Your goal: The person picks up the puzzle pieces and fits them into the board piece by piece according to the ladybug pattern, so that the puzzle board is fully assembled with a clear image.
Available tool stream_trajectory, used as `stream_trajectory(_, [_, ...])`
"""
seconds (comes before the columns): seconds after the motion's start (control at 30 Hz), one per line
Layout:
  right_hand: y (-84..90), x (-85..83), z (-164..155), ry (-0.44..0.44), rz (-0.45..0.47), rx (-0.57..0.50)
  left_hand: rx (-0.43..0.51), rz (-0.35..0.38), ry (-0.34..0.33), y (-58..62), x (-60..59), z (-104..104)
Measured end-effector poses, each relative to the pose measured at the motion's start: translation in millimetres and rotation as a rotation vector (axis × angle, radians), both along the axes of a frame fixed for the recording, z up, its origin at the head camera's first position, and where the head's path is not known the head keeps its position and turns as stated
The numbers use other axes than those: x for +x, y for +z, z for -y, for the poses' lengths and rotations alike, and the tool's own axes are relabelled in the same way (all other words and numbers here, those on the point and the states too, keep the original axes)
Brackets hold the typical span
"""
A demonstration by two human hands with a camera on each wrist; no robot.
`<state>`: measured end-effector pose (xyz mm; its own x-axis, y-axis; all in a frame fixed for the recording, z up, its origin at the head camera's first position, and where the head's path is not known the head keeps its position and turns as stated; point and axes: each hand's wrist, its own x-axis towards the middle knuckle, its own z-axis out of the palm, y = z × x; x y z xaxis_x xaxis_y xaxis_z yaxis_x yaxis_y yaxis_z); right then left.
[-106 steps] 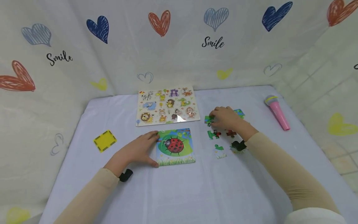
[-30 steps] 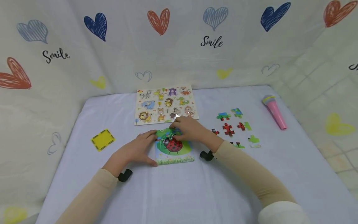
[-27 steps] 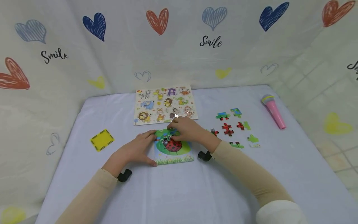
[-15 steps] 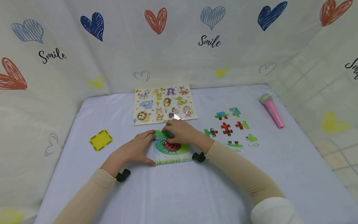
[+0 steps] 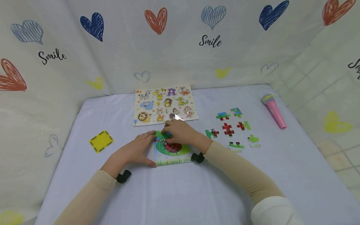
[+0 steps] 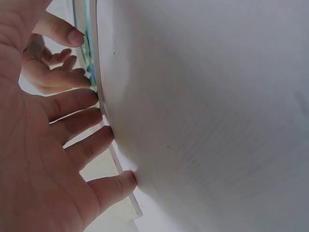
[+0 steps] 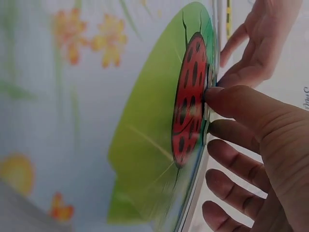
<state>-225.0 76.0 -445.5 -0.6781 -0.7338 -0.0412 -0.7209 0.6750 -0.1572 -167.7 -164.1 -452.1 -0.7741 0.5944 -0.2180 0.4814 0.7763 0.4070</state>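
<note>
A ladybug puzzle board (image 5: pixel 175 153) lies in the middle of the table. My left hand (image 5: pixel 140 148) rests flat against its left edge, with the fingers (image 6: pixel 82 101) straight along the rim and the thumb at the near corner. Over the board's upper left part, my right hand (image 5: pixel 168 132) is curled and holds a small green-blue puzzle piece (image 5: pixel 162 135) down on the picture. In the right wrist view the thumb (image 7: pixel 227 99) touches the board (image 7: pixel 159 121) at the ladybug's head. Most of the piece is hidden under the fingers.
Several loose puzzle pieces (image 5: pixel 228 129) lie to the right of the board. An animal peg puzzle (image 5: pixel 164 104) sits behind it. A yellow card (image 5: pixel 101 141) lies at the left and a pink toy microphone (image 5: pixel 274 112) at the far right. Heart-printed cloth walls surround the table.
My right hand took a piece from the loose pile, carried it left onto the board and has shifted slightly further left over the last second. The left hand has stayed on the board's edge.
</note>
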Motion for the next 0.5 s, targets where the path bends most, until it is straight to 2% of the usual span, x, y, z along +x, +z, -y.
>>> stream_trajectory(0.13, [-0.1, -0.4, 4.6, -0.022, 0.026, 0.004, -0.005, 0.009, 0.0, 0.2, -0.5, 0.1])
stream_trajectory(0.37, [2.8, -0.3, 8.3, -0.074, 0.164, -0.067, 0.008, 0.011, -0.002, 0.9, -0.2, 0.8])
stream_trajectory(0.5, [3.0, -1.9, 8.2, -0.085, 0.199, -0.086, 0.006, 0.015, -0.003, 1.8, 0.4, 1.0])
